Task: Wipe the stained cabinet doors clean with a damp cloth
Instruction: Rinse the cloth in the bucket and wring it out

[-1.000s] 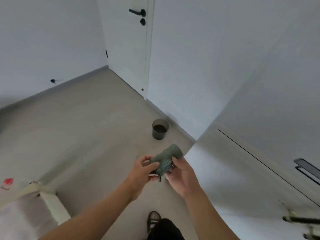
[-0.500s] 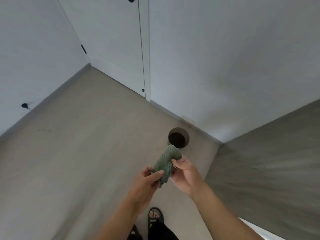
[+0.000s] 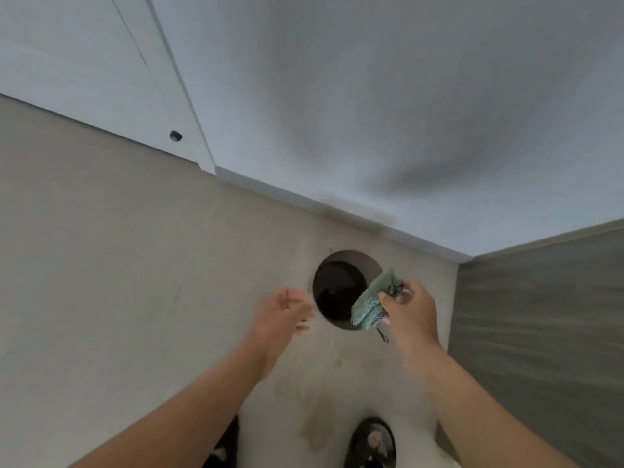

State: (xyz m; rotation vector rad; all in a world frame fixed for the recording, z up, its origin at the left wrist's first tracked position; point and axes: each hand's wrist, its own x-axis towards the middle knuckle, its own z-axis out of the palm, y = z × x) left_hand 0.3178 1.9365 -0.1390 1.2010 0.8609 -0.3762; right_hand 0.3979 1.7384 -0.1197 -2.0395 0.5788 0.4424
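The left hand, right hand and forearms are bare; the feet wear black open-toed sandals.

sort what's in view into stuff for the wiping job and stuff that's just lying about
For the job:
green cloth, gripped in the right hand
dark bucket under it, probably for wetting it
left hand, empty

Just there:
black sandal
white door

The right hand gripped a bunched green cloth above the rim of a dark round bucket on the beige floor. The left hand, blurred, hung beside the bucket holding nothing. A sandalled foot showed below, near the white wall.
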